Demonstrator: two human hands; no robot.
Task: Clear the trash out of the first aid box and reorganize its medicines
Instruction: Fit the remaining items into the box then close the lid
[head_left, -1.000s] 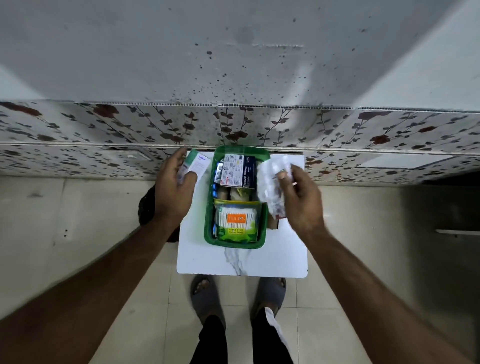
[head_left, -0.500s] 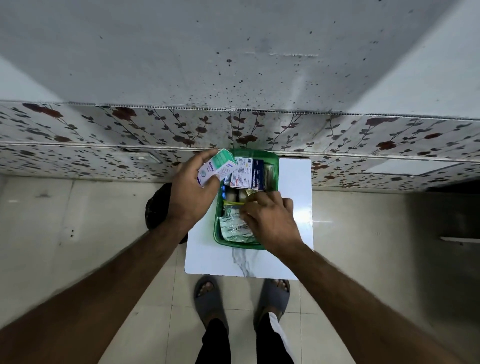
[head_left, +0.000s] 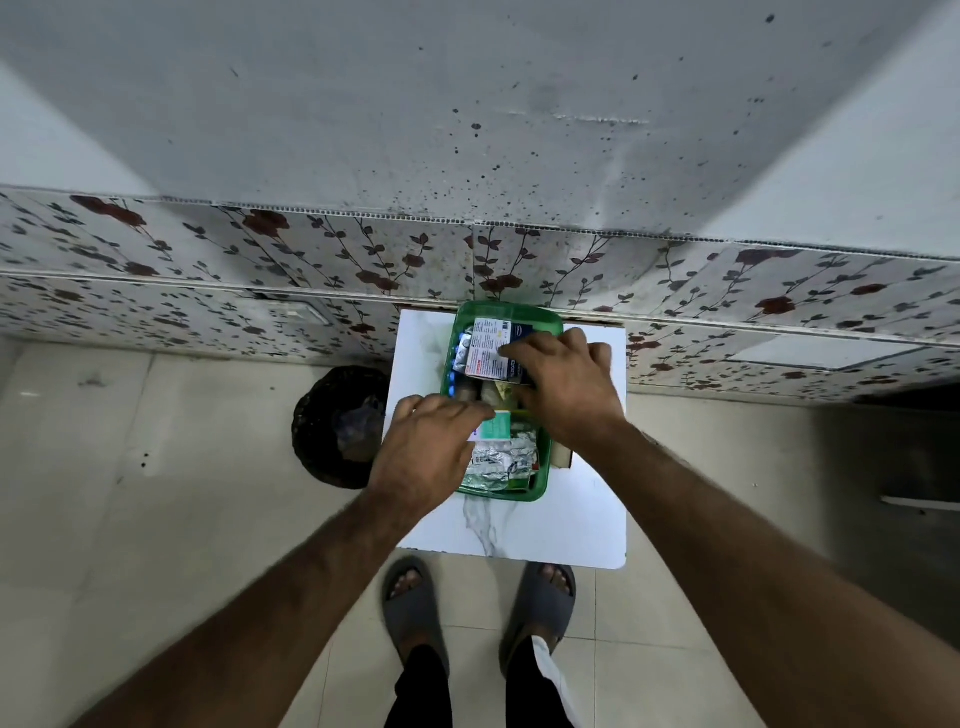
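The green first aid box (head_left: 544, 470) stands on a small white table (head_left: 545, 525) against the wall. My left hand (head_left: 426, 452) reaches over its left rim and presses a small green and white carton (head_left: 493, 428) into the middle of the box. At the far end, my right hand (head_left: 569, 389) grips a white and blue medicine carton (head_left: 485, 356) by its right edge. Silver blister packs (head_left: 498, 465) lie in the near part. Blue-capped items (head_left: 460, 358) line the left wall. Rolls under my hands are mostly hidden.
On the floor, left of the table, stands a black bin (head_left: 337, 426) with crumpled trash inside. A small box (head_left: 562, 457) sits on the table against the green box's right side. The floral wall panel (head_left: 311, 260) is right behind. My sandalled feet (head_left: 415, 597) are at the table's near edge.
My left hand carried the small carton from the box's far-left corner down into its middle. My right hand left the packet in the near part and moved to the far carton.
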